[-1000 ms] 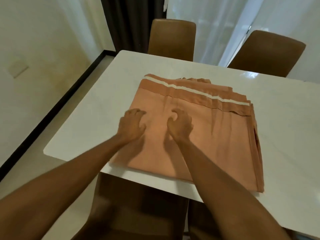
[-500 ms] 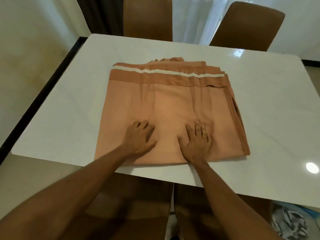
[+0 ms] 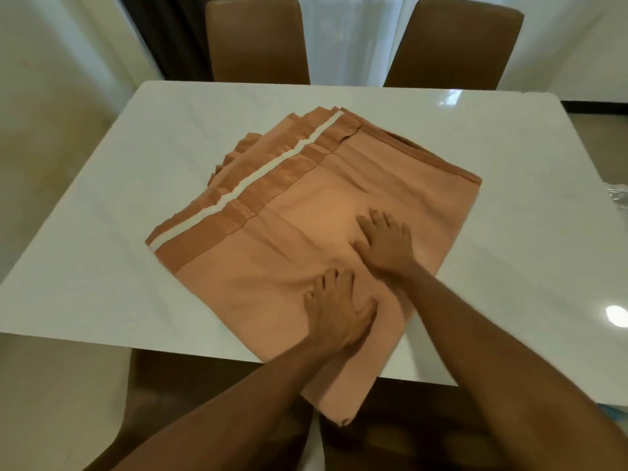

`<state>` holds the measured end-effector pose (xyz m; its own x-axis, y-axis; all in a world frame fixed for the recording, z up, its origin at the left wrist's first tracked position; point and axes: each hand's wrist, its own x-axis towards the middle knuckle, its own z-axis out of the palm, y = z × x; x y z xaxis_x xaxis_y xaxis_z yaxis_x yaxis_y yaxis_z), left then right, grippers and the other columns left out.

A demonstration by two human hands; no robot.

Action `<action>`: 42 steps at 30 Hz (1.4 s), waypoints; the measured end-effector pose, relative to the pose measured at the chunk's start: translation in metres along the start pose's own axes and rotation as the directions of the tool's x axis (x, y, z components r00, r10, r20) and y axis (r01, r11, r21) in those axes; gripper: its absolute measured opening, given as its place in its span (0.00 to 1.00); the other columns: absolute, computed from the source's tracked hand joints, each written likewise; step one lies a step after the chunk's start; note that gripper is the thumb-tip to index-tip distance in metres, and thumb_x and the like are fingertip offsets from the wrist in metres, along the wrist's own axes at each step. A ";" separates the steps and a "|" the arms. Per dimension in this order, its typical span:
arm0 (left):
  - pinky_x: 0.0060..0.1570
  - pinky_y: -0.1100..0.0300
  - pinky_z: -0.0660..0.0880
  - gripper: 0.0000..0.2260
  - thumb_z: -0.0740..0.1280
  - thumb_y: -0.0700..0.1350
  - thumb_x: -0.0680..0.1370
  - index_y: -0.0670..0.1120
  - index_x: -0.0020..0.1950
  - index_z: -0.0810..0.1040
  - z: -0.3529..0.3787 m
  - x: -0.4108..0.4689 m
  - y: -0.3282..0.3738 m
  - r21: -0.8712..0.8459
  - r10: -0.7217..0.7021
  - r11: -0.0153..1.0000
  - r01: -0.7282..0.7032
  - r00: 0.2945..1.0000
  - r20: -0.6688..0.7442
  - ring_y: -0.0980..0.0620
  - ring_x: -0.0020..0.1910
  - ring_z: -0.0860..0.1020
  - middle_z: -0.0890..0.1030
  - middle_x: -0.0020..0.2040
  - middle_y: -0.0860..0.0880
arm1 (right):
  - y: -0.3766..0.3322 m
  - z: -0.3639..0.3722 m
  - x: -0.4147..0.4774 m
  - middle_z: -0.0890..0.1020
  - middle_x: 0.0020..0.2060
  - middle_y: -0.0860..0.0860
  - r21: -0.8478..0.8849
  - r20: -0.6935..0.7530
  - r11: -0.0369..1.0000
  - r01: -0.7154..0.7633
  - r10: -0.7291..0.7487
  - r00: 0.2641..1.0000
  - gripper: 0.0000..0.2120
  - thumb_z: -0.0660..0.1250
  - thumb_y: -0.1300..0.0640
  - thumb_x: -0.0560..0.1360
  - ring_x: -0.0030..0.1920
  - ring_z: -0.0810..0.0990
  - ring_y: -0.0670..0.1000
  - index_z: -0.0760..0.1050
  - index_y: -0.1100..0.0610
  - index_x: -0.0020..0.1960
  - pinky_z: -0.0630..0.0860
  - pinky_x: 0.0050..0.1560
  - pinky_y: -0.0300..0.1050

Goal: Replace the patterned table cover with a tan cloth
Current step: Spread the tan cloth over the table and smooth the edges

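A folded tan cloth (image 3: 306, 212) with a darker hem band and a thin white stripe lies skewed on the white glossy table (image 3: 119, 185). One corner of the cloth hangs over the table's near edge. My left hand (image 3: 336, 311) rests flat on the cloth near that edge, fingers spread. Just beyond it, my right hand (image 3: 384, 243) lies flat on the cloth with its fingers apart. Neither hand grips the fabric. No patterned cover is in view.
Two brown chairs (image 3: 258, 42) (image 3: 452, 45) stand at the table's far side before white curtains. Brown chair seats (image 3: 204, 396) sit under the near edge. Something shiny (image 3: 618, 197) lies at the table's right edge. A light reflection (image 3: 616, 316) glares on the right.
The cloth has turned counter-clockwise on the table, and its near corner now overhangs the edge. Both hands have shifted right, the right hand farther from me than the left.
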<state>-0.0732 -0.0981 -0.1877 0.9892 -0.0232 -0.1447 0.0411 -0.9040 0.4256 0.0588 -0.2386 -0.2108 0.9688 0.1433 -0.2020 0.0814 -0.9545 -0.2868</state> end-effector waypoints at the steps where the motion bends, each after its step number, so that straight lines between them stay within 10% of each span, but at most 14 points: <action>1: 0.61 0.46 0.64 0.28 0.57 0.67 0.75 0.54 0.70 0.64 0.003 0.001 -0.003 0.065 -0.026 0.998 0.028 0.999 -0.024 0.45 0.70 0.63 0.65 0.71 0.49 | 0.000 0.012 -0.021 0.60 0.81 0.52 -0.015 -0.045 1.000 -0.006 0.005 0.999 0.32 0.47 0.32 0.79 0.79 0.58 0.60 0.58 0.42 0.80 0.53 0.76 0.64; 7: 0.69 0.28 0.35 0.34 0.45 0.72 0.77 0.60 0.80 0.45 0.019 0.006 -0.027 0.185 -0.083 0.980 0.073 0.995 0.049 0.45 0.80 0.39 0.41 0.82 0.49 | 0.011 0.030 -0.047 0.53 0.82 0.51 0.012 -0.126 0.996 -0.087 0.088 0.988 0.34 0.46 0.30 0.80 0.81 0.50 0.58 0.53 0.42 0.82 0.45 0.78 0.62; 21: 0.73 0.32 0.37 0.35 0.46 0.72 0.76 0.63 0.79 0.38 -0.037 0.064 -0.101 0.335 0.365 0.801 -0.497 0.848 0.385 0.50 0.80 0.36 0.35 0.80 0.56 | -0.072 0.062 -0.130 0.53 0.82 0.55 0.330 -0.183 0.805 -0.493 0.567 0.803 0.34 0.57 0.35 0.78 0.81 0.47 0.61 0.57 0.44 0.81 0.41 0.78 0.64; 30: 0.75 0.37 0.52 0.34 0.60 0.54 0.78 0.51 0.81 0.51 -0.048 0.133 -0.056 0.336 0.164 0.893 -0.299 0.913 0.374 0.41 0.80 0.50 0.49 0.82 0.47 | -0.111 0.047 -0.115 0.42 0.83 0.52 0.585 0.068 0.597 -0.550 0.639 0.766 0.36 0.63 0.38 0.77 0.81 0.34 0.55 0.54 0.43 0.81 0.31 0.78 0.58; 36: 0.71 0.40 0.58 0.33 0.58 0.64 0.74 0.52 0.77 0.64 -0.016 0.057 -0.040 0.114 0.436 0.883 -0.455 0.886 0.157 0.45 0.76 0.62 0.63 0.78 0.47 | -0.020 0.036 -0.148 0.55 0.82 0.52 0.345 -0.155 0.837 -0.424 0.497 0.854 0.34 0.61 0.34 0.76 0.81 0.50 0.55 0.60 0.45 0.79 0.42 0.79 0.60; 42: 0.72 0.28 0.44 0.44 0.53 0.80 0.69 0.59 0.80 0.54 0.006 0.019 -0.018 0.193 0.580 0.685 -0.702 0.687 0.438 0.45 0.81 0.45 0.50 0.82 0.49 | 0.086 0.017 -0.174 0.66 0.77 0.55 0.203 -0.204 0.943 -0.263 0.304 0.931 0.33 0.55 0.33 0.77 0.77 0.62 0.57 0.68 0.52 0.75 0.53 0.78 0.59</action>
<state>-0.0557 -0.0850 -0.2035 0.6415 -0.7272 -0.2443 -0.6935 -0.6859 0.2206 -0.1070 -0.3412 -0.2161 0.9741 -0.2101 -0.0838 -0.2259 -0.8849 -0.4073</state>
